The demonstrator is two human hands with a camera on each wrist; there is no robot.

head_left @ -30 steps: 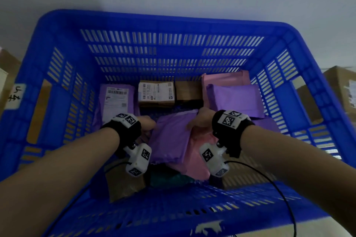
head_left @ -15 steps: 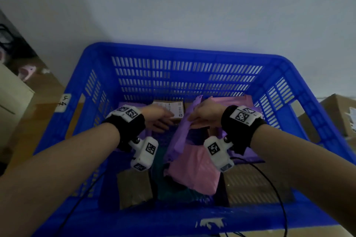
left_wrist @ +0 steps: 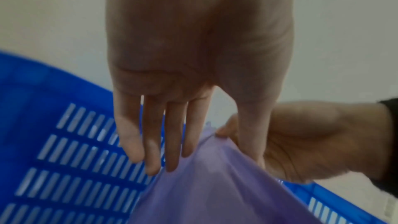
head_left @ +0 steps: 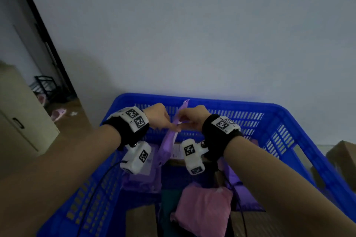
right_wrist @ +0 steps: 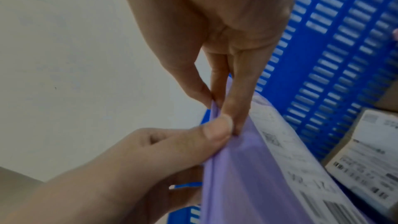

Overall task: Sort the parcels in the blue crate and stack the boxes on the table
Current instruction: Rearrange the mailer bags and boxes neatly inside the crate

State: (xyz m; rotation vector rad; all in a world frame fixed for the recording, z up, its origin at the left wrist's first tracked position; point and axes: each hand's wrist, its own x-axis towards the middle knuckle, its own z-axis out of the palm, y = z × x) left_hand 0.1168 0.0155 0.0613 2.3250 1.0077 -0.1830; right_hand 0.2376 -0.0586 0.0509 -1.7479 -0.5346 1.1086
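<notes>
A purple mailer bag (head_left: 169,144) hangs upright above the blue crate (head_left: 221,102). Both hands hold it by its top edge. My left hand (head_left: 168,124) pinches it between thumb and straight fingers, seen close in the left wrist view (left_wrist: 215,163). My right hand (head_left: 183,121) pinches the same edge right beside it, thumb against two fingers (right_wrist: 217,106). The bag (right_wrist: 247,168) carries a white shipping label (right_wrist: 290,151) on its right face. A pink bag (head_left: 202,206), another purple bag (head_left: 142,179) and a brown box (head_left: 140,221) lie inside the crate.
A labelled cardboard box (right_wrist: 366,159) lies against the crate's slotted wall. Outside the crate, cardboard boxes (head_left: 342,159) stand to the right and a beige cabinet (head_left: 19,117) to the left, beside a dark doorway. A plain wall rises behind the crate.
Both hands have risen from the crate floor to above its rim, lifting the purple bag upright. My left hand has come in and taken hold of its top edge. My view has tilted upward.
</notes>
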